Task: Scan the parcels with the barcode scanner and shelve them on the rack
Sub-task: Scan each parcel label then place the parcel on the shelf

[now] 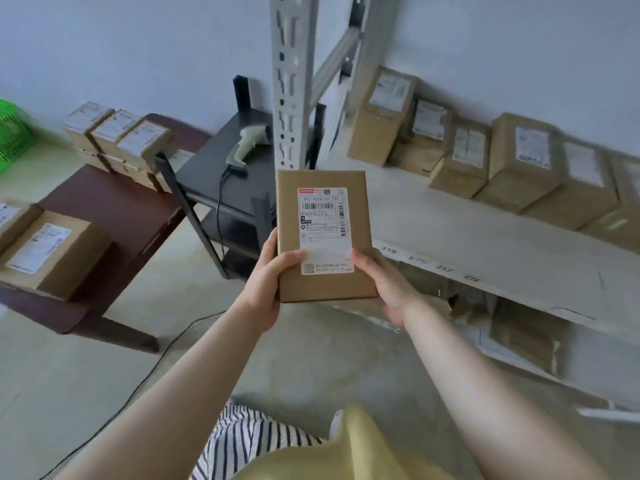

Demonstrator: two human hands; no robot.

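Lying unused on the black stand, the barcode scanner [246, 147] is at left; a labelled parcel [323, 235] is gripped by left hand [268, 282] and right hand [384, 285], probably for shelving on the rack shelf [485, 244] beside shelved parcels [485, 161].

Wall [138, 46]: pale blue-grey, plain, 12 o'clock. Floor [304, 358]: grey-green, smooth, evenly lit. Bench [114, 209]: dark brown, low, 9 o'clock. Stand [214, 168]: black, tiered, 11 o'clock, against the wall. Basket [12, 133]: green, slatted, 10 o'clock, at the frame edge.
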